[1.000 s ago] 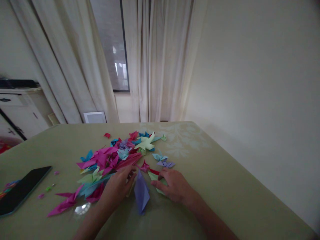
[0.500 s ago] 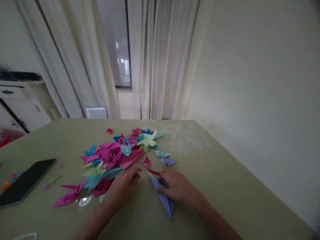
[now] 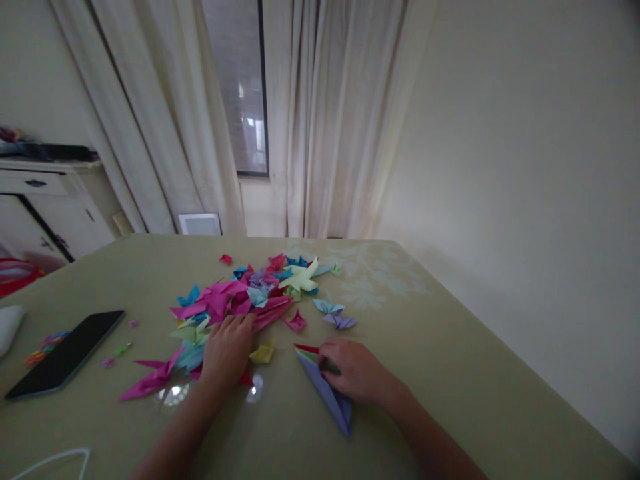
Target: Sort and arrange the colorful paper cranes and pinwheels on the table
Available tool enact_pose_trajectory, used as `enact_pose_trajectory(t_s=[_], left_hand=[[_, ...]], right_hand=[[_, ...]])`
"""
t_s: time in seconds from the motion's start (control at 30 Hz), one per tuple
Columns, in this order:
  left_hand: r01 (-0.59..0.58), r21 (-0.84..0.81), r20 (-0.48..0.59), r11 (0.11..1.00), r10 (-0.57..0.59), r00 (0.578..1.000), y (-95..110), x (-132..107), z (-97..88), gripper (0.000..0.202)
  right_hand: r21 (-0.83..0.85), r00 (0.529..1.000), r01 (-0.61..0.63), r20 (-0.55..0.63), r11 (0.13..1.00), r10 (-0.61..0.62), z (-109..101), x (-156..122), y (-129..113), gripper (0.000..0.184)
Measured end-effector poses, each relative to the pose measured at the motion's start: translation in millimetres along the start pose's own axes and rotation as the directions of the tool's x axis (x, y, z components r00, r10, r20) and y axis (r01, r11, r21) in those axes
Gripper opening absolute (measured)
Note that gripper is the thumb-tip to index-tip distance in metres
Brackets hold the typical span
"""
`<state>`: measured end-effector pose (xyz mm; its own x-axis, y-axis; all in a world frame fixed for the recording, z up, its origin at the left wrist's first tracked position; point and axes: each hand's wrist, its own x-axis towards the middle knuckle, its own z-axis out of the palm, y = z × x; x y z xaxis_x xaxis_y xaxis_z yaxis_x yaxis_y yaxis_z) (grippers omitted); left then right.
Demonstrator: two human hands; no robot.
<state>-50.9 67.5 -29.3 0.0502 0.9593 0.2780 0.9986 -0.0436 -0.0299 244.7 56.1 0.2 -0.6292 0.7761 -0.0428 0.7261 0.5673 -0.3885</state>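
Note:
My right hand [image 3: 350, 368] grips a stack of long, pointed folded papers [image 3: 327, 393]. The outer one is purple, with green and red layers showing at its far end. Its tip points toward me on the table. Palm down, my left hand [image 3: 229, 350] rests on the near side of a heap of coloured origami [image 3: 220, 298], fingers slightly apart with their tips partly hidden. Just right of that hand lies a yellow folded paper [image 3: 263, 351]. A magenta origami piece [image 3: 153, 379] lies left of my left forearm.
On the left are a black phone [image 3: 67, 353], small colourful bits [image 3: 46, 348] and a white object [image 3: 10, 327]. A white cable [image 3: 60, 456] curves at the near left. Beyond the heap's right side sit light blue [image 3: 329, 307] and purple [image 3: 340, 321] pieces. A wall [image 3: 520, 200] borders the table's right.
My left hand has moved left from the middle onto the heap, uncovering the yellow paper. My right hand keeps its grip on the folded papers. The view has shifted slightly left.

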Motion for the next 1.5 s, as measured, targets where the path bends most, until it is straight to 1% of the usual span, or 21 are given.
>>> enact_pose_trajectory(t_s=[0.1,0.23,0.3,0.4,0.47,0.6,0.7,0.77,0.9,0.97,1.03,1.07,1.13,1.17,1.2,1.27,1.3,1.33,1.37,1.43,1.5], left_hand=[[0.03,0.032,-0.01,0.999,-0.03,1.0,0.2,2.9,2.6,0.036],[0.033,0.046,0.009,0.998,-0.034,0.999,-0.4,7.0,1.7,0.038],[0.026,0.056,0.006,0.998,-0.027,1.0,-1.0,8.5,-0.1,0.037],[0.014,0.059,-0.033,0.998,-0.012,0.999,-2.2,10.1,-1.3,0.033],[0.015,0.049,-0.05,0.999,-0.012,0.999,-2.5,11.5,-0.1,0.031],[0.026,0.03,-0.021,0.999,-0.026,0.999,-0.4,15.2,4.0,0.033],[0.041,0.03,-0.042,0.999,-0.04,0.998,2.5,16.8,5.8,0.035],[0.036,0.016,-0.062,0.999,-0.035,0.997,3.7,16.7,6.1,0.036],[-0.005,-0.014,-0.055,1.0,0.004,0.998,4.0,15.6,4.1,0.033],[-0.005,-0.041,-0.091,0.999,0.001,0.996,3.6,15.4,0.6,0.033],[0.003,-0.102,-0.169,0.995,-0.02,0.985,3.0,15.4,-5.0,0.028],[0.002,-0.159,-0.216,0.987,-0.037,0.976,2.7,15.3,-8.3,0.025],[-0.004,-0.348,-0.301,0.938,-0.107,0.948,3.1,14.0,-14.9,0.02],[-0.003,-0.474,-0.315,0.88,-0.167,0.934,4.1,12.7,-17.8,0.02],[0.002,-0.606,-0.305,0.795,-0.235,0.923,5.9,10.9,-20.2,0.021],[0.013,-0.82,-0.217,0.573,-0.332,0.918,12.2,5.6,-22.7,0.025],[0.016,-0.884,-0.165,0.468,-0.344,0.924,16.6,2.4,-22.8,0.027],[0.014,-0.922,-0.127,0.387,-0.337,0.933,21.6,-1.1,-22.0,0.028],[0.007,-0.943,-0.106,0.334,-0.319,0.942,27.0,-4.7,-20.6,0.028],[-0.003,-0.957,-0.09,0.291,-0.288,0.953,37.8,-11.7,-16.1,0.028],[0.002,-0.953,-0.09,0.303,-0.29,0.953,47.1,-18.1,-10.4,0.033]], right_hand=[[0.028,0.999,0.043,0.028,0.999,-0.043,-0.2,0.2,-1.1,0.013],[0.058,0.998,0.04,0.052,0.997,-0.043,0.9,-0.1,-4.3,0.033],[0.072,0.997,0.054,0.056,0.996,-0.058,3.0,0.0,-5.5,0.033],[0.083,0.997,0.058,0.039,0.995,-0.061,6.1,0.6,-6.0,0.029],[0.096,0.998,0.053,0.038,0.994,-0.057,7.2,1.2,-5.6,0.03],[0.108,0.994,0.077,0.074,0.991,-0.085,8.0,2.1,-5.1,0.035],[0.102,0.99,0.088,0.105,0.991,-0.099,9.0,2.6,-6.8,0.032],[0.132,0.986,0.107,0.113,0.985,-0.123,9.4,2.5,-9.2,0.026],[0.188,0.984,0.139,0.084,0.972,-0.157,6.9,0.4,-14.7,0.017],[0.195,0.987,0.131,0.07,0.972,-0.147,4.3,-1.0,-15.7,0.017],[0.185,0.991,0.114,0.047,0.976,-0.125,2.1,-1.8,-14.8,0.016],[0.173,0.994,0.103,0.026,0.979,-0.109,1.4,-1.9,-13.8,0.016],[0.141,0.997,0.071,-0.026,0.987,-0.068,1.2,-1.5,-11.9,0.016],[0.128,0.998,0.05,-0.05,0.99,-0.044,1.6,-1.1,-11.3,0.016],[0.12,0.997,0.029,-0.073,0.992,-0.02,2.2,-0.6,-11.0,0.016],[0.124,0.993,-0.015,-0.113,0.992,0.029,3.7,0.8,-11.3,0.016],[0.138,0.99,-0.035,-0.132,0.99,0.053,4.4,1.7,-11.7,0.015],[0.16,0.985,-0.052,-0.154,0.986,0.077,5.1,2.7,-11.9,0.013],[0.185,0.977,-0.068,-0.186,0.98,0.103,5.6,3.8,-11.9,0.012],[0.242,0.949,-0.088,-0.275,0.966,0.155,6.4,6.2,-11.1,0.009],[0.291,0.899,-0.083,-0.391,0.953,0.197,6.7,8.2,-9.7,0.008]])
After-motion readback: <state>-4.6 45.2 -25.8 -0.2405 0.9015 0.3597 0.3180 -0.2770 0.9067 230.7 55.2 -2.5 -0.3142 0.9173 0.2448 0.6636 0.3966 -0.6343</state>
